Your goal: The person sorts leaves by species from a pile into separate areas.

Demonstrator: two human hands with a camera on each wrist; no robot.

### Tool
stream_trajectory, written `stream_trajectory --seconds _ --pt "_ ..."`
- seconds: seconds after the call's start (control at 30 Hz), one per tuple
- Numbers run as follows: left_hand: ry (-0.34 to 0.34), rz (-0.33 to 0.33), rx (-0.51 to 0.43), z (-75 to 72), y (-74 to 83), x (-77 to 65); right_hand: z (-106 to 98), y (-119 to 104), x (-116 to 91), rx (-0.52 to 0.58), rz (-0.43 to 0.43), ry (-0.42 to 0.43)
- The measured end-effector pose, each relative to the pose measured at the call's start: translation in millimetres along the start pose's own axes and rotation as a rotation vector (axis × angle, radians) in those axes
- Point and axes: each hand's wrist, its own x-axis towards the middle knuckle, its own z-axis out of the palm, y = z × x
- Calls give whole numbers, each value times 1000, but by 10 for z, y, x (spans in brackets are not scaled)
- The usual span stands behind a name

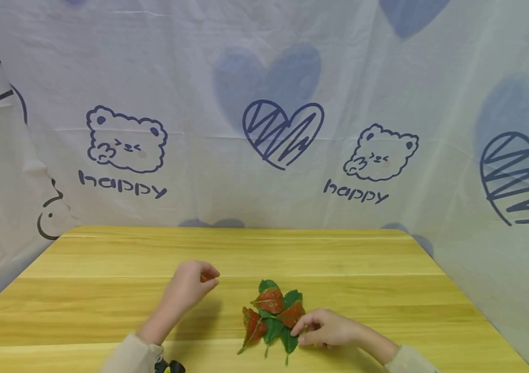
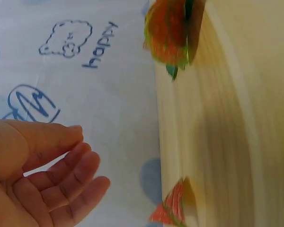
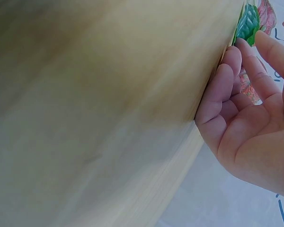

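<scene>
A loose cluster of artificial leaves lies on the table, with red leaves (image 1: 270, 299) overlapping several green leaves (image 1: 273, 329). My right hand (image 1: 331, 327) is at the cluster's right side, fingertips right at the lower right green leaf (image 1: 288, 339); the right wrist view shows a green leaf (image 3: 248, 22) just beyond the thumb and forefinger. Left of the cluster, my left hand (image 1: 191, 282) is raised above the table, fingers loosely bent and holding nothing. Another red leaf (image 2: 173, 208) shows low in the left wrist view, apart from that hand; the head view shows red behind its fingers.
The light wooden table (image 1: 119, 259) runs back to a hanging white cloth (image 1: 189, 103) printed with hearts, bears and lettering. A small black and yellow object (image 1: 169, 367) sits by the left sleeve (image 1: 133, 355).
</scene>
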Motion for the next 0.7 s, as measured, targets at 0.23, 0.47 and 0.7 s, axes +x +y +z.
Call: stream_trajectory --seconds 0.23,0.47,0.7 --pt "-47 79 -33 104 121 -54 15 -37 -5 3 3 4" --pt "-130 148 -104 191 181 -94 17 -36 -6 2 3 6" --pt "-283 164 -285 293 215 -102 17 -17 -4 5 9 11"
